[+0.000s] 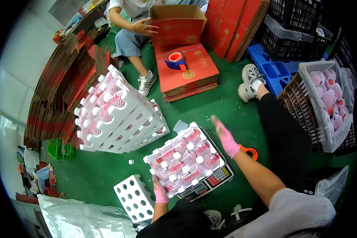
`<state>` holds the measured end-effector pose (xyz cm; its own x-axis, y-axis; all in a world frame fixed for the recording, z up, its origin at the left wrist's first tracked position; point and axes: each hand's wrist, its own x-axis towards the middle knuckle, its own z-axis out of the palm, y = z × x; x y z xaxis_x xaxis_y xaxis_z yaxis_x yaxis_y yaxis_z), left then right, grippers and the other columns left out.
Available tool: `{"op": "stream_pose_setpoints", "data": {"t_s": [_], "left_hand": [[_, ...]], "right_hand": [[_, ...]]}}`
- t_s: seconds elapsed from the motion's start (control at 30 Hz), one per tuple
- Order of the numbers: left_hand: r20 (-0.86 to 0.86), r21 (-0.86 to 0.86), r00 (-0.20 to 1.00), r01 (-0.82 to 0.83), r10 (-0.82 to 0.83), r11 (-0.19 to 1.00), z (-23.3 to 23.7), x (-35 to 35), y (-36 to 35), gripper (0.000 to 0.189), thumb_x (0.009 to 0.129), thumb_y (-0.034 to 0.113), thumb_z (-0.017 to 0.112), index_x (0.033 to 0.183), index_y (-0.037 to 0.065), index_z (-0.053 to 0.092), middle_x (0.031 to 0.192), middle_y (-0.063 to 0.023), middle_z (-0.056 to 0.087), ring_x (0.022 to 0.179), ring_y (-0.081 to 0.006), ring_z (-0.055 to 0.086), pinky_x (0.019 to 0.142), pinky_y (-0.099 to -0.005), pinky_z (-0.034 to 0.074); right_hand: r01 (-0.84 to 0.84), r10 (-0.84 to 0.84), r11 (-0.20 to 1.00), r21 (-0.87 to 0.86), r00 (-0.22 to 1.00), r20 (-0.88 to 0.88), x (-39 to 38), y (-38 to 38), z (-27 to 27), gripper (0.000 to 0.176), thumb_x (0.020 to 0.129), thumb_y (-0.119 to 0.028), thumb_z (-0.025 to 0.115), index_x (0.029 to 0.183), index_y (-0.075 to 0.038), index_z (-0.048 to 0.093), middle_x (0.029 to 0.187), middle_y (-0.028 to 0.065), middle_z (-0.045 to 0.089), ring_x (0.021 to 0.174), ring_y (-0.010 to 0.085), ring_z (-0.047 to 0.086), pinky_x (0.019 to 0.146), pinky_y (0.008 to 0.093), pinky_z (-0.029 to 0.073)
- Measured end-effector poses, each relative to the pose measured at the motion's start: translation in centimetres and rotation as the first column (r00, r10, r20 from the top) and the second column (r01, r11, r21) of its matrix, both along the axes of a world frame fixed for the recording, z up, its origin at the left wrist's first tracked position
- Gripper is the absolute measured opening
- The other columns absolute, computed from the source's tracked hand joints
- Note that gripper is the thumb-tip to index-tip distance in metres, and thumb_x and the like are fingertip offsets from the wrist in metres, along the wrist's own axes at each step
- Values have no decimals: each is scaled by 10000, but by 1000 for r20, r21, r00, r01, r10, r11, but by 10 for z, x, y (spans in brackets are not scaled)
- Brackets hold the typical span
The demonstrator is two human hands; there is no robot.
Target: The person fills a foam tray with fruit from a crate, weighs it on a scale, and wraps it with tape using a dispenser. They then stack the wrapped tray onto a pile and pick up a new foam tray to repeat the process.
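Note:
A white foam tray [185,160] full of fruit in pink net sleeves rests on a digital scale [210,183]. My left hand [160,191], in a pink glove with bare fingertips, touches the tray's near left side; its fingers are partly hidden. My right hand [226,137], gloved the same way, is raised beside the tray's right side, fingers stretched out and holding nothing. Orange-handled scissors [249,152] lie under my right wrist. A white foam piece with round holes [135,198] is on the floor at the left.
Stacked fruit trays [123,127] stand left. Ahead, a tape dispenser [175,61] lies on flat red cartons [190,75]; a seated person [135,23] is beside an open carton [176,27]. A lined crate [325,99] of fruit is right; a green basket [61,150] is far left.

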<state>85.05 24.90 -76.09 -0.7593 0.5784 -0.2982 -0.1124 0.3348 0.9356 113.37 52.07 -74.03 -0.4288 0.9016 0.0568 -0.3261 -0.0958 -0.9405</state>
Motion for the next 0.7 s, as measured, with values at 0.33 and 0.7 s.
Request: {"op": "stream_pose_setpoints", "data": {"t_s": [0.33, 0.7], "left_hand": [[274, 159, 961, -11, -34, 987, 3, 3, -5, 660, 1088, 485, 383, 1492, -36, 408, 1424, -139, 522, 1284, -236, 514, 1095, -364, 419], [295, 201, 955, -19, -41, 979, 21, -4, -10, 472, 1016, 196, 504, 1421, -45, 488, 1333, -194, 611, 1227, -308, 600, 1048, -364, 471]], "right_hand": [[-281, 305, 952, -121, 908, 288, -53, -4, 58, 766, 1075, -569, 323, 1607, -24, 247, 1694, 147, 189, 1554, 255, 203, 1258, 369, 167], [-374, 419, 836, -402, 908, 26, -55, -2, 64, 739, 1056, -370, 533, 1631, -82, 168, 1596, 156, 364, 1432, 269, 411, 1157, 390, 386]]}}
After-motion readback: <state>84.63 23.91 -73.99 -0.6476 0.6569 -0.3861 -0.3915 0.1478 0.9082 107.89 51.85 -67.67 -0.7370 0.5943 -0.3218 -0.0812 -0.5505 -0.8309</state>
